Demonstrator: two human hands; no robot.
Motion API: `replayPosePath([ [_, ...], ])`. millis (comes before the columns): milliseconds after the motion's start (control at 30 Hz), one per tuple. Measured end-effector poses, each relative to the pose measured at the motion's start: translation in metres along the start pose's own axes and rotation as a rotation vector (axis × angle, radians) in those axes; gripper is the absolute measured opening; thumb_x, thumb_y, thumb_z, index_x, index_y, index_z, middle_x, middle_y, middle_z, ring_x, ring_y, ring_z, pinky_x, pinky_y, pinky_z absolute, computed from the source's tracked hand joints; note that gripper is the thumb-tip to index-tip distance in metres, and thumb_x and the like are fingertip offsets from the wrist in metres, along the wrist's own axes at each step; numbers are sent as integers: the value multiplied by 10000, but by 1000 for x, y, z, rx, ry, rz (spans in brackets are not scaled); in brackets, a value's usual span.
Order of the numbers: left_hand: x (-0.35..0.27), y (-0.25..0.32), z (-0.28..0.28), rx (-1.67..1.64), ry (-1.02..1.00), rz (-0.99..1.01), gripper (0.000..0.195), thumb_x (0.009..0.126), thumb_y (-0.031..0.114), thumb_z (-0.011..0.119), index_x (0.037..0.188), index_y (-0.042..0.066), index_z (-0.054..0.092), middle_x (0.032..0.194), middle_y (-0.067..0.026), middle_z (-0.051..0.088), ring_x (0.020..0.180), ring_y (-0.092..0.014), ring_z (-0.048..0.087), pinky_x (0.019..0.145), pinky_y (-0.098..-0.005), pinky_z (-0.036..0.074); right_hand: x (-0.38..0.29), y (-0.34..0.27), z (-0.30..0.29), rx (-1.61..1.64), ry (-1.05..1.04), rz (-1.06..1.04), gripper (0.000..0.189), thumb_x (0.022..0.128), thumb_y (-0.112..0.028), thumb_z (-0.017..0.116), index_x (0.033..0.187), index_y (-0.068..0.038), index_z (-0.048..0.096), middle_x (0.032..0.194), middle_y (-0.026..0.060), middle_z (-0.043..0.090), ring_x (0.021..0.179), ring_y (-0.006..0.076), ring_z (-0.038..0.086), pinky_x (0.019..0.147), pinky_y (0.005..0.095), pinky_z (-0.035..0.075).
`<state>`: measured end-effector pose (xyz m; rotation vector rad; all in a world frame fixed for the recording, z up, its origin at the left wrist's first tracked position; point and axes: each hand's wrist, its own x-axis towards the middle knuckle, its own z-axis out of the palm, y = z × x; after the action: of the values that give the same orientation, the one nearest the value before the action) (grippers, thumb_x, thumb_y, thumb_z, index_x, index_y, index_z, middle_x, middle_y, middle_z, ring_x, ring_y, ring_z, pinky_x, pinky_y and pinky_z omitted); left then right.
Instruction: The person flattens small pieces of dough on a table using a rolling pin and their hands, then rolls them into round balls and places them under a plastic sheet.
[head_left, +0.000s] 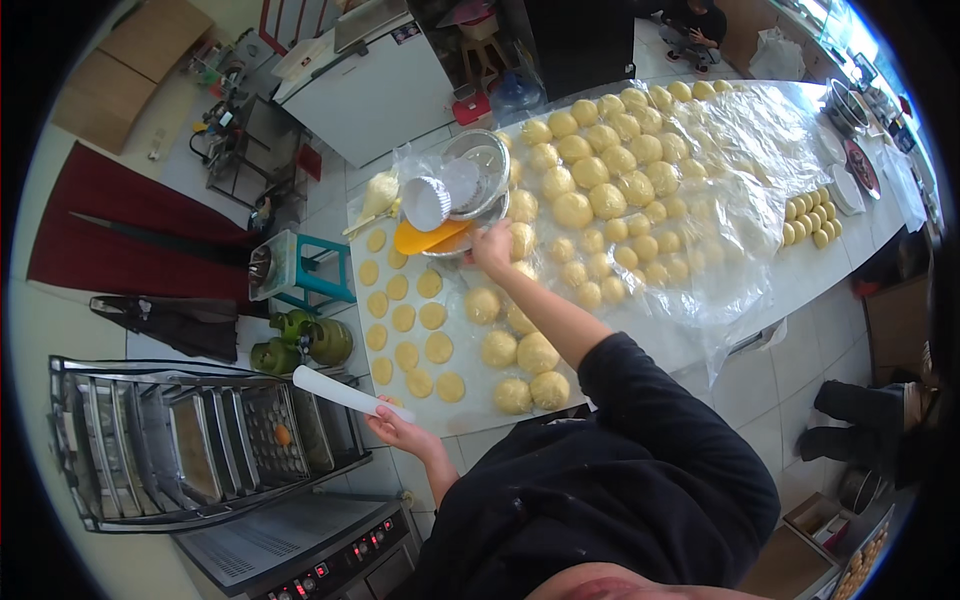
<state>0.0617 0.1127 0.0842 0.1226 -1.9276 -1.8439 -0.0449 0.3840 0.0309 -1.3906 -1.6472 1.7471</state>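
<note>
A smooth white rod, possibly a rolling pin (341, 392), lies across my left hand (401, 427), held near its lower end beside the table. My right hand (491, 244) is at the rim of a metal bowl (499, 214); its fingertips are partly hidden, so what they grip is unclear. Fluted paper cups (426, 204) and an orange scraper (424, 238) sit in and on the stacked bowls. Flattened dough rounds (403, 317) lie in rows at the table's left end. Balls of dough (574, 211) stand to the right, many under clear plastic film (735, 217).
A filled plastic bag (381, 191) lies left of the bowls. Small dough pieces (814, 217) and stacked white plates (846, 189) are at the table's right. A tray rack (202, 442) and oven (315, 555) stand lower left. Other people are at the upper and lower right.
</note>
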Motion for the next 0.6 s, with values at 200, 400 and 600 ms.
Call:
replayPosePath([
  [200,2,0,20,-9,-14,21,364,828,327,424,957,-14,415,828,-91,440,774,-192,443,692,-320,368,-27,-46,-91,88,-87,-309,316,727,-56,441,933,90,253,574,180,521,484,254,568,413,319,468],
  [400,3,-9,28,-46,-110,-101,355,851,307,403,1020,-6,398,955,-101,457,906,-176,423,816,-309,304,-4,-29,-139,314,-208,-362,276,777,-7,402,1002,32,247,693,196,534,522,251,582,451,313,515],
  [600,-2,-11,39,-62,-91,-124,367,852,301,402,1041,-14,393,957,-109,461,908,-180,422,816,-306,303,11,-20,-187,490,-136,-406,268,772,6,387,994,24,237,670,160,516,514,238,578,461,300,517],
])
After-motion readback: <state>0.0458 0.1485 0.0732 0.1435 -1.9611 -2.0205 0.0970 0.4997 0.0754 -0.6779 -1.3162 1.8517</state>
